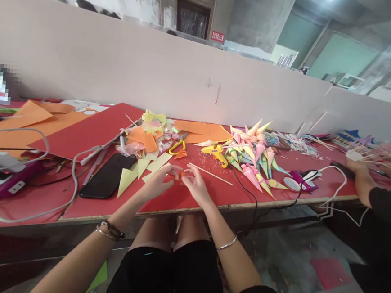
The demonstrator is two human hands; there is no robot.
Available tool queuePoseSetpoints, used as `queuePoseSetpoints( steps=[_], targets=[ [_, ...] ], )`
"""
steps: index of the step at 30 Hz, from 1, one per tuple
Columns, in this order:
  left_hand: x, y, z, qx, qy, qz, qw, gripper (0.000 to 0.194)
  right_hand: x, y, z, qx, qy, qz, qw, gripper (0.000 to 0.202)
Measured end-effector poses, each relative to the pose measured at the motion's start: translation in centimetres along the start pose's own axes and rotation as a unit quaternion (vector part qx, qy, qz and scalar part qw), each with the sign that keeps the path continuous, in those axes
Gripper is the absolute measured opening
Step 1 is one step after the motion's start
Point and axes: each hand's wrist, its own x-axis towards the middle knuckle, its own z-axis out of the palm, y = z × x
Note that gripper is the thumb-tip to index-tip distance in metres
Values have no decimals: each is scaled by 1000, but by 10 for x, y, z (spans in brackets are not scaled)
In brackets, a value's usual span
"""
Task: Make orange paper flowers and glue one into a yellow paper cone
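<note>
Near the table's front edge, my left hand (159, 182) and my right hand (196, 186) meet with fingertips pinched on a small orange piece of paper (181, 176). Fingers cover most of the piece, so its shape is unclear. A thin wooden stick (211, 175) lies just right of my right hand. Beyond the hands are a yellow hot glue gun (215, 153) and yellow-handled scissors (178, 148) beside orange scraps. Pale yellow paper triangles (127, 180) lie left of my left hand.
A black phone (107, 175) lies at the left. Colourful paper cones (254, 153) are heaped at the right. Purple power strips (304, 180) with trailing cables stand on both sides. Orange and red sheets (91, 131) cover the back left. A co-worker's arm (365, 180) reaches in at the far right.
</note>
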Motion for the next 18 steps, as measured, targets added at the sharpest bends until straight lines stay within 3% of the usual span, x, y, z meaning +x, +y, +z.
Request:
queuePoseSetpoints(
  steps=[5,9,13,16,18],
  targets=[
    [-2,1,10,32,-6,21,999,22,1,-3,-5,45,-70,32,996,24],
    [-13,0,-3,70,11,19,997,23,-1,0,-7,-30,-23,-3,999,17],
    [-39,-18,-60,157,90,-82,980,39,-3,6,-8,-83,-14,-11,996,17],
    [-66,-42,-113,263,75,-148,951,51,-4,10,-8,-93,-20,-13,995,18],
    [-83,-57,-137,339,45,-201,918,59,-5,11,-8,-92,-23,-11,995,18]
  ],
)
